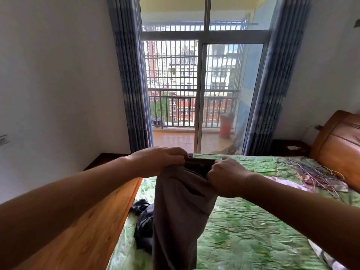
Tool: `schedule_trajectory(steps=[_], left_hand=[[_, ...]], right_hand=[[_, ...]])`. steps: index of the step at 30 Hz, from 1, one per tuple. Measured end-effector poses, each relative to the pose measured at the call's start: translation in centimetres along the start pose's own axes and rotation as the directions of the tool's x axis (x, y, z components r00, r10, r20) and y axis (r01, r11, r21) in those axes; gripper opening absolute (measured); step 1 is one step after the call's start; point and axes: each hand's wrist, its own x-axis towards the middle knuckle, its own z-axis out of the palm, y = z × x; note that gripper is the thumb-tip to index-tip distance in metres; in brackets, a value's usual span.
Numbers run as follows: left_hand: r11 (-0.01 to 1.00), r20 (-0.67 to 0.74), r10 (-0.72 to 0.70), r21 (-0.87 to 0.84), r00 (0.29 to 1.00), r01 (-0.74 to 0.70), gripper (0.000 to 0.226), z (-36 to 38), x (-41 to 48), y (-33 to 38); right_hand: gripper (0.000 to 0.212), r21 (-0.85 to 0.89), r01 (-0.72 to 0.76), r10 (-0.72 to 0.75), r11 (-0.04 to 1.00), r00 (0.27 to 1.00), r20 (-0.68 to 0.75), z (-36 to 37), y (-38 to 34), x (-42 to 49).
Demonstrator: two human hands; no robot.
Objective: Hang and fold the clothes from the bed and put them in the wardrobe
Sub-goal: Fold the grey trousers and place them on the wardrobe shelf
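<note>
Daylight pours in through the sliding glass door (202, 88), leaving the white walls (58, 84) dim and greyish, while wide-angle distortion bows the curtains (130, 84) and soft blur smears the edges.

Blue curtains (126, 75) flank a sliding glass door (224, 94) at the frame's top centre. Beyond it, a red planter (226, 125) stands on the tiled balcony (175, 139). A dark nightstand (288, 150) sits at right.
</note>
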Motion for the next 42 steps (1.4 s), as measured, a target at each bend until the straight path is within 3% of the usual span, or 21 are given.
schedule_trajectory(steps=[3, 6, 9, 13, 17, 23, 27, 31, 33, 35, 39, 42], left_hand=[[0.983, 0.035, 0.031, 0.182, 0.999, -0.037, 0.043, -0.3, -0.7, -0.1], [0.96, 0.053, 0.037, 0.277, 0.998, -0.05, 0.057, -0.3, -1.4, -0.5], [0.951, 0.086, 0.008, 0.308, 0.996, -0.034, 0.056, -0.7, -1.4, -0.7], [0.973, 0.162, -0.086, 0.227, 0.983, 0.047, 0.053, -0.5, -1.5, -0.9], [0.986, 0.197, -0.155, 0.093, 0.968, 0.138, 0.042, -0.1, -1.5, -0.7], [0.977, 0.223, -0.184, -0.065, 0.957, 0.203, 0.033, 0.6, -2.5, -1.3], [0.944, 0.174, -0.208, -0.222, 0.963, 0.244, 0.035, 0.6, -2.7, -0.6], [0.936, 0.196, -0.192, -0.258, 0.962, 0.24, 0.03, 1.0, -2.5, 0.0], [0.935, 0.216, -0.183, -0.263, 0.959, 0.238, 0.031, 1.1, -2.5, -0.2], [0.929, 0.212, -0.196, -0.271, 0.957, 0.25, 0.034, 1.2, -2.8, -0.5], [0.887, 0.181, -0.25, -0.35, 0.951, 0.3, 0.049, 1.4, -3.7, -0.8], [0.848, 0.153, -0.29, -0.416, 0.945, 0.328, 0.043, 1.4, -4.2, -1.0]], right_hand=[[0.023, -0.082, -0.069, 0.061, 0.994, 0.994, -0.095, 0.3, 1.0, -0.1], [0.023, -0.13, -0.054, 0.024, 0.99, 0.975, -0.223, 1.0, 2.0, -0.6], [0.031, 0.028, -0.043, 0.045, 0.999, 0.993, -0.109, 1.4, 2.3, -0.9], [0.033, 0.252, -0.058, 0.049, 0.966, 0.998, 0.044, 1.4, 2.1, -0.8], [0.033, 0.275, -0.03, 0.025, 0.961, 0.999, 0.021, 1.2, 1.6, -0.8], [0.029, 0.498, -0.096, 0.076, 0.862, 0.995, 0.06, 2.2, 1.7, -0.4], [0.024, 0.48, -0.095, 0.052, 0.872, 0.993, 0.102, 2.3, 1.7, -0.4], [0.032, 0.395, -0.072, -0.004, 0.916, 0.982, 0.188, 2.4, 1.4, -0.9], [0.04, 0.345, -0.03, -0.022, 0.938, 0.989, 0.144, 3.0, 1.2, -1.0], [0.037, 0.4, 0.008, -0.035, 0.917, 0.997, 0.061, 3.6, 1.4, -1.0], [0.019, 0.627, 0.079, 0.005, 0.775, 0.991, -0.13, 4.1, 1.7, -1.1], [0.011, 0.715, 0.125, 0.061, 0.688, 0.972, -0.228, 4.4, 1.6, -1.0]])
